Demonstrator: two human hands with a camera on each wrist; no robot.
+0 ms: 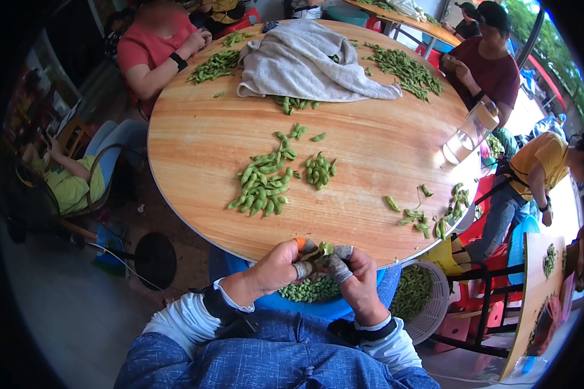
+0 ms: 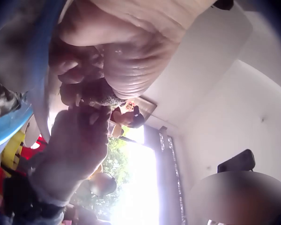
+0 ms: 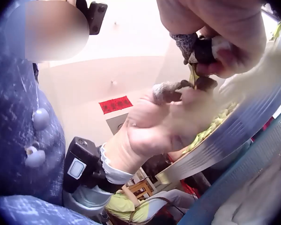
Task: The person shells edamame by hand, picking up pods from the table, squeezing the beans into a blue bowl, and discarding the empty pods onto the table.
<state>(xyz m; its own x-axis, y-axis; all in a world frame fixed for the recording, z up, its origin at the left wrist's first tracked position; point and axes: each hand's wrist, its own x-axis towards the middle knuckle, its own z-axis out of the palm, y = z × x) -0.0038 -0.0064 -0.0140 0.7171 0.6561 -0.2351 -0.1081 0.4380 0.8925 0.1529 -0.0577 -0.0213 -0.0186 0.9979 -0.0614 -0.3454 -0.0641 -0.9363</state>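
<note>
At the near edge of the round table (image 1: pixel 207 139), my left hand (image 1: pixel 271 271) and right hand (image 1: pixel 362 288) meet at the fingertips. Between them they pinch a green soybean pod (image 1: pixel 325 249), partly covered by the fingers. Grey and orange coverings wrap several fingertips. In the right wrist view a thin yellowish bit of the pod (image 3: pixel 193 75) shows between the two hands; the left wrist view hides it. Below the hands, a blue basin (image 1: pixel 334 307) holds shelled green beans (image 1: pixel 308 289). Ahead on the table lie a larger pod heap (image 1: pixel 263 185) and a smaller one (image 1: pixel 319 171).
A grey towel (image 1: pixel 298 61) covers part of the far table, with pods around it. To the right lie loose pods (image 1: pixel 422 220) and a clear container (image 1: pixel 462 144). A pale basket of pods (image 1: pixel 435 305) stands at my right. Other people sit around the table.
</note>
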